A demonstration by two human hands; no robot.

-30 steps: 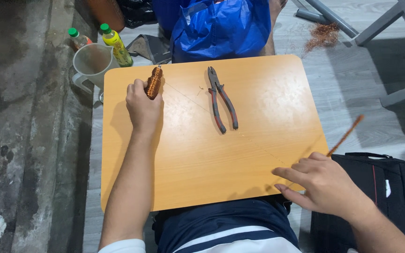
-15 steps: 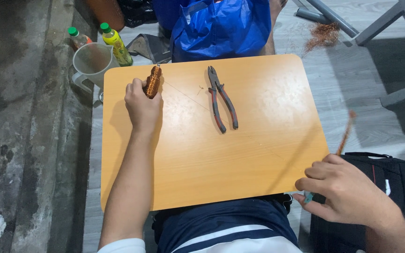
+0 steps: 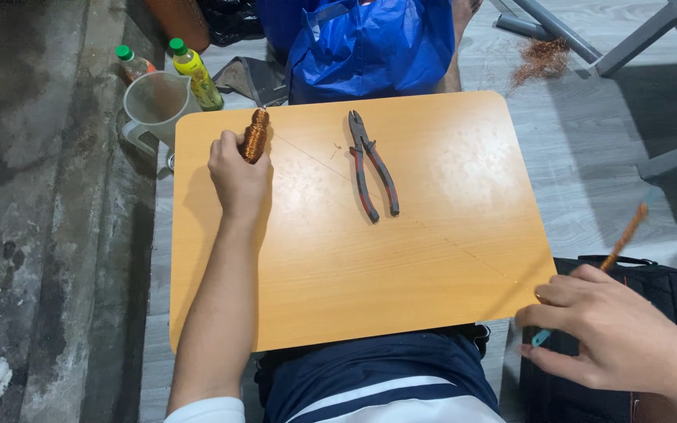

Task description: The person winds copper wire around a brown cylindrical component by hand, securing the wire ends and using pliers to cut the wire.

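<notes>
Two hands are seen, the left hand (image 3: 238,174) and the right hand (image 3: 609,333); one coil of copper wire (image 3: 255,135), one pair of pliers (image 3: 371,164) and one wooden board (image 3: 432,258) are counted. Two bottles (image 3: 195,72) (both green-capped), one clear jug (image 3: 153,106), one blue bag (image 3: 370,47) and one black bag (image 3: 667,278) are also counted.

Bright even light, soft shadows, faint tabletop (image 3: 448,180) glare, sharp focus

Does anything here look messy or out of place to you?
Mostly tidy. One oddity: a loose tangle of copper wire lies on the floor behind the board, away from the neat copper coil held by the left hand.
</notes>
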